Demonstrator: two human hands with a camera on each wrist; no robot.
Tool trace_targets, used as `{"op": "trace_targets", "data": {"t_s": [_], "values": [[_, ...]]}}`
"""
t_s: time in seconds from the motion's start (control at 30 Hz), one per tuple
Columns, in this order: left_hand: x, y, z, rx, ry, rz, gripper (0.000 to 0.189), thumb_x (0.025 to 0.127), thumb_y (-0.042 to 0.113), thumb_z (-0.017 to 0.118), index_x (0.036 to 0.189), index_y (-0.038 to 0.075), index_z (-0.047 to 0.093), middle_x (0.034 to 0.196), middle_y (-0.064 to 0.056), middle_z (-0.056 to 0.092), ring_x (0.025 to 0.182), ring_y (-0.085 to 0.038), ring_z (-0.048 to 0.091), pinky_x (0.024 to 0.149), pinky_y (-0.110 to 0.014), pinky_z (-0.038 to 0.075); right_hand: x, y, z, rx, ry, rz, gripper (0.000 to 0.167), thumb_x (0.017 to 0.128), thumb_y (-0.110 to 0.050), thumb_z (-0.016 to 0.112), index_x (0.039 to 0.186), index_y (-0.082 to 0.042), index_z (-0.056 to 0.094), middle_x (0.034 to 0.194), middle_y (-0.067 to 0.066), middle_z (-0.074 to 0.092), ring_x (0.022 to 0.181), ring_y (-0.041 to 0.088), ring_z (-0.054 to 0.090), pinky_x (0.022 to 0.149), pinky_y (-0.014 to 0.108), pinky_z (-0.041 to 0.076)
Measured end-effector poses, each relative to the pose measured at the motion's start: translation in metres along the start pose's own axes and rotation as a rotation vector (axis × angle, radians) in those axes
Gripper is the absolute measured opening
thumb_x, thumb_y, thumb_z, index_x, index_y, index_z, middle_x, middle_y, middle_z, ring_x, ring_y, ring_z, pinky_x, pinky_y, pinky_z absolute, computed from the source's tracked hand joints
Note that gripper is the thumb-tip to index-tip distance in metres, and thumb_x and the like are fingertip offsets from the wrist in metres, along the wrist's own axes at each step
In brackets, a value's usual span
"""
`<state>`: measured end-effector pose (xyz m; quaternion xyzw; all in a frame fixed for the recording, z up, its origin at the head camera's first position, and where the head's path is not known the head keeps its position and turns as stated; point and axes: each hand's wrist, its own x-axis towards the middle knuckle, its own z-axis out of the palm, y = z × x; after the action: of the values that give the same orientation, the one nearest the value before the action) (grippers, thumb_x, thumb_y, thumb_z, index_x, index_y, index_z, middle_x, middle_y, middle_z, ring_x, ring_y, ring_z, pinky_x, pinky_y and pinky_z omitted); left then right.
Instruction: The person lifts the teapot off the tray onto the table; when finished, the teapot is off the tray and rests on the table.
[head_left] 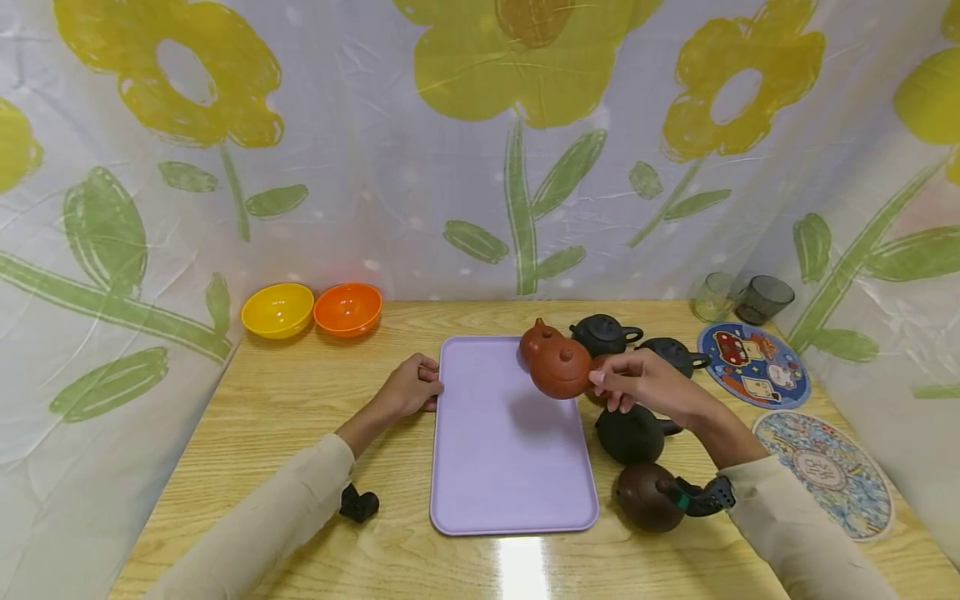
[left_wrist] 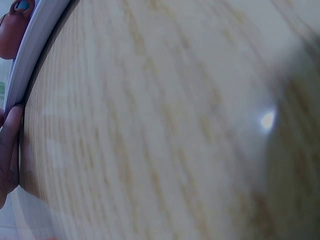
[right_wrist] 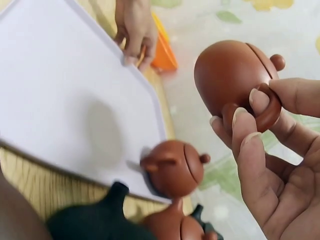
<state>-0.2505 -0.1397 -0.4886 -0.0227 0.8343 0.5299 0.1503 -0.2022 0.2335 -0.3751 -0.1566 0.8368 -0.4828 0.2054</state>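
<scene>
My right hand (head_left: pixel 660 387) pinches the looped handle of a reddish-brown clay teapot (head_left: pixel 559 372), holding it above the lilac tray (head_left: pixel 502 475). The right wrist view shows thumb and fingers at the handle, the round body (right_wrist: pixel 230 75) beyond them. On the tray's far right corner sits a second reddish-brown teapot (right_wrist: pixel 175 167), partly covered by the held one in the head view. At the tray's left edge, my left hand (head_left: pixel 408 387) grips the rim between thumb and fingers. A third reddish-brown teapot (right_wrist: pixel 165 222) stands right of the tray, mostly hidden behind my right hand.
Black teapots (head_left: pixel 603 333) and a dark brown teapot (head_left: pixel 647 498) line the tray's right side. Farther right lie two round patterned mats (head_left: pixel 825 467), with two glasses (head_left: pixel 763 298) behind. Yellow (head_left: pixel 277 312) and orange (head_left: pixel 348 310) bowls stand back left, by the flowered curtain.
</scene>
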Motion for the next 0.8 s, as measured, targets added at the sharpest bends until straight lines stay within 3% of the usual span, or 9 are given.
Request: {"op": "trace_targets", "data": {"t_s": [0.23,0.53,0.8], "values": [[0.000,0.000,0.000,0.007,-0.001,-0.008,0.037,0.094,0.001,0.063,0.128,-0.002,0.050,0.114,-0.019,0.056,0.083,-0.020,0.064,0.066,-0.029,0.063,-0.016,0.011,-0.019,0.027,-0.018,-0.012,0.033,0.103,-0.023,0.056,0.105,0.009,0.065,0.097,0.015,0.064,0.079,0.022,0.068,0.065,0.034,0.060],[0.002,-0.001,0.001,0.013,-0.002,-0.007,0.037,0.094,0.002,0.063,0.129,-0.001,0.050,0.116,-0.019,0.056,0.085,-0.020,0.064,0.066,-0.028,0.063,-0.034,0.031,-0.042,-0.015,-0.020,-0.029,0.028,0.105,-0.022,0.052,0.107,0.000,0.069,0.103,0.009,0.066,0.085,0.021,0.070,0.069,0.037,0.060],[0.002,0.000,0.000,0.016,-0.005,-0.016,0.037,0.095,0.002,0.063,0.129,-0.001,0.049,0.115,-0.018,0.055,0.084,-0.020,0.063,0.066,-0.028,0.063,-0.047,0.045,-0.060,-0.017,0.018,0.011,0.026,0.105,-0.021,0.053,0.107,-0.002,0.070,0.101,-0.002,0.069,0.086,0.021,0.068,0.072,0.035,0.060]]}}
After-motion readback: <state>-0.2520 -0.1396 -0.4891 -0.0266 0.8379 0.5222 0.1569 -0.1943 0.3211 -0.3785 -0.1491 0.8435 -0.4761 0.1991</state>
